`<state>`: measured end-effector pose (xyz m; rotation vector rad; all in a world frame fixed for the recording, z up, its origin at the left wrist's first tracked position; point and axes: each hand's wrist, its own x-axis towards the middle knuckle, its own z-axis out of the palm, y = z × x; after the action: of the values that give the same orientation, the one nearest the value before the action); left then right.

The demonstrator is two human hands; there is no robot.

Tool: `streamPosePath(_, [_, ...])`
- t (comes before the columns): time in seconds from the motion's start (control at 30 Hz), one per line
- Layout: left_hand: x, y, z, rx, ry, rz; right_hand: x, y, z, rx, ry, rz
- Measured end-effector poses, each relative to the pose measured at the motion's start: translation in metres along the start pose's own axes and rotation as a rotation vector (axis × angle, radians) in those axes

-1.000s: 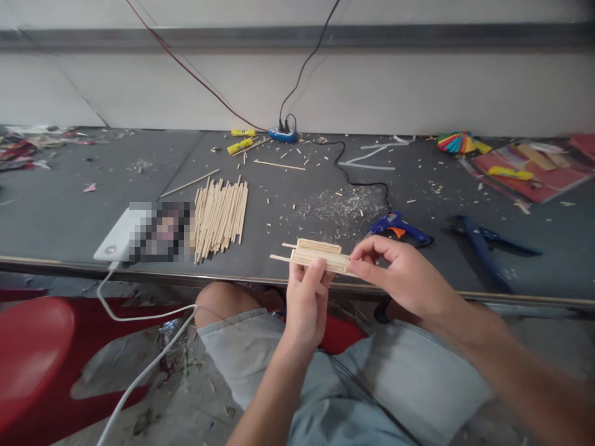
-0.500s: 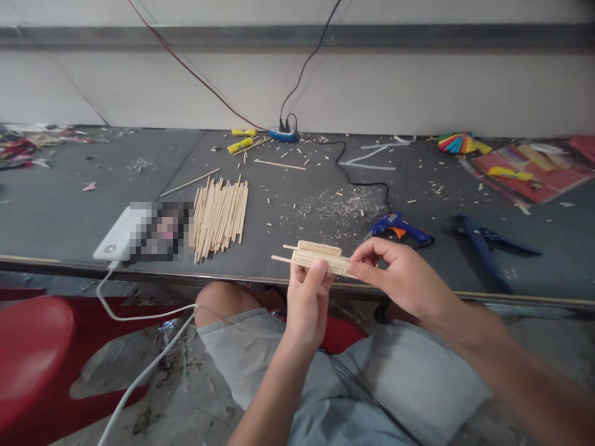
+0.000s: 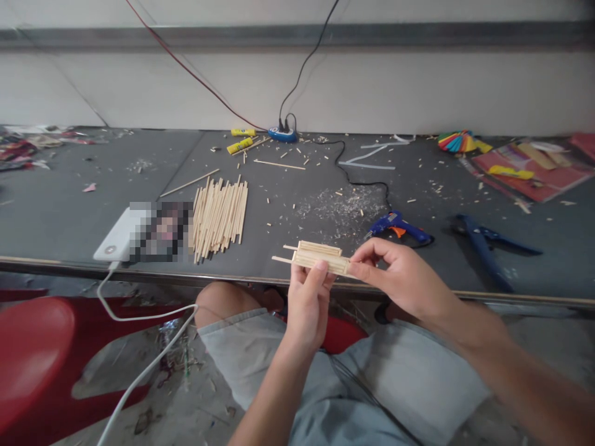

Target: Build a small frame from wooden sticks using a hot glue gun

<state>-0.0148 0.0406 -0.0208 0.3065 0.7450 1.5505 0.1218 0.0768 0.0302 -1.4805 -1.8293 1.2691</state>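
A small flat piece made of glued wooden sticks is held level over the table's front edge. My left hand grips it from below, thumb pressed on its near side. My right hand pinches its right end between thumb and fingers. A short stick juts out at the piece's left end. A pile of loose wooden sticks lies on the grey table to the left. A blue glue gun lies just behind my right hand.
Blue cutters lie at the right. A white power bank with a cable sits near the front edge. Glue sticks, a power plug, coloured paper and wood scraps litter the table. A red stool stands at the lower left.
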Motion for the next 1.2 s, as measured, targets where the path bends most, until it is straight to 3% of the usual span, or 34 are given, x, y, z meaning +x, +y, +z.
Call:
streamPosePath(0.6, [0.001,0.007,-0.008,-0.035,-0.085,-0.077,-0.013,0.005,-0.007,0.138,0.081,0.063])
streamPosePath(1.2, [0.003,0.0,-0.025,-0.077,-0.231,-0.229,-0.026,0.049,-0.021,0.306,0.21,0.173])
